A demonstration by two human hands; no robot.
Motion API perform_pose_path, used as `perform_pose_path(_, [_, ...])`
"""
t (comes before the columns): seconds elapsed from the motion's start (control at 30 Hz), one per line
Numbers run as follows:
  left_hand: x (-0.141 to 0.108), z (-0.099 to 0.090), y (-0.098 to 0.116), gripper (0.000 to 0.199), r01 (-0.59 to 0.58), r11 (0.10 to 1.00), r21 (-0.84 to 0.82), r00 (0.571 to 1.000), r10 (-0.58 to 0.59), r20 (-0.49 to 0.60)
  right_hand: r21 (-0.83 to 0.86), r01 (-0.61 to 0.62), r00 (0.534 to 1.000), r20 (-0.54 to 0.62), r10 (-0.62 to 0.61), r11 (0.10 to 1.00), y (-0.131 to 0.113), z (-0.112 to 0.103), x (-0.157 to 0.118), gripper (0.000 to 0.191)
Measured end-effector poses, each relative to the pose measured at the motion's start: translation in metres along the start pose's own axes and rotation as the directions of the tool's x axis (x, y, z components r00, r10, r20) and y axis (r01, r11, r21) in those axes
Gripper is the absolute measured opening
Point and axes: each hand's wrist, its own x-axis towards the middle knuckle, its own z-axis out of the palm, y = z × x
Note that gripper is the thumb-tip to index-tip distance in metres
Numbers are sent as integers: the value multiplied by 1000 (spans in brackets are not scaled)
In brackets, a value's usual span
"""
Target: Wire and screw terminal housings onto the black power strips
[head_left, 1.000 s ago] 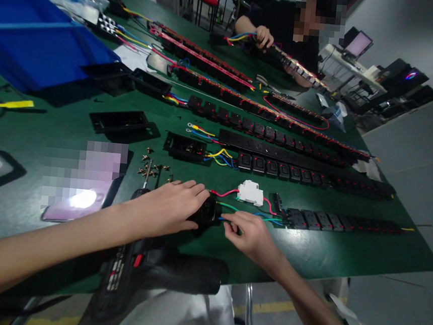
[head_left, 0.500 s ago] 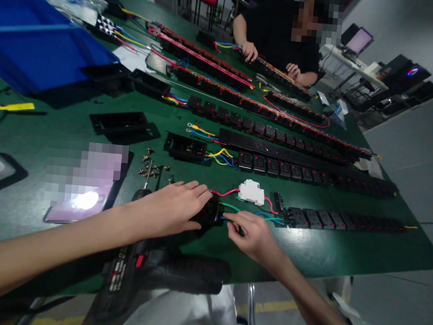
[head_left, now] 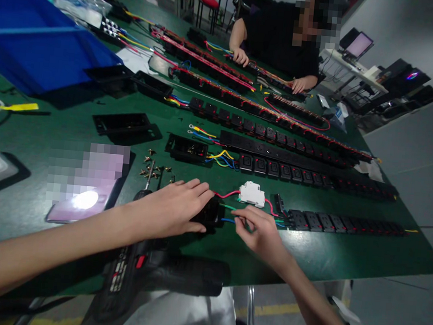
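Note:
My left hand [head_left: 172, 208] lies over a small black socket housing [head_left: 209, 213], gripping it from the left. Red, green and blue wires [head_left: 228, 206] run from that housing. My right hand [head_left: 259, 232] pinches the green and blue wires between thumb and fingers, close to the housing. A white DIN-rail circuit breaker [head_left: 252, 194] sits on the red wire just beyond my fingers. To the right lies a black socket strip [head_left: 342, 224], joined to the same wires. A black electric screwdriver [head_left: 153, 273] lies below my left forearm, partly hidden by it.
Several more socket strips lie across the green work table [head_left: 307, 256], and a co-worker's hands [head_left: 241, 57] work on one at the far side. Small brass screws [head_left: 157, 172] and a phone [head_left: 84, 199] lie left of my hands. A blue plastic bin [head_left: 41, 41] stands at the far left.
My right hand has slid rightward along the wires, away from the housing. My left hand stays on the housing. The co-worker's hands have shifted along their strip.

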Motion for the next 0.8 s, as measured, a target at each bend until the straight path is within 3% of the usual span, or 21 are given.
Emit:
perform_pose_path(0.1, [2,-8,1,32,-12,998,-64,997,6,-81,193,-129,986,-81,146,973,-7,-5,10,8])
perform_pose_path(0.17, [4,-11,2,21,-41,986,-159,987,16,-157,393,-189,965,-95,244,900,-14,-4,19,9])
perform_pose_path(0.3, [8,-14,4,22,-110,903,-416,956,-18,-292,693,-142,952,-99,288,706,-29,9,40,15])
perform_pose_path(0.4, [9,-13,4,27,-112,807,-579,935,-112,-337,744,-99,941,-145,304,661,-36,21,51,22])
perform_pose_path(0.6, [12,-9,5,21,-115,583,-804,928,-226,-297,815,-110,924,-128,361,569,-36,32,61,34])
perform_pose_path(0.8, [14,-10,-1,17,-100,574,-812,928,-241,-285,877,-189,916,-4,401,441,-27,26,65,21])
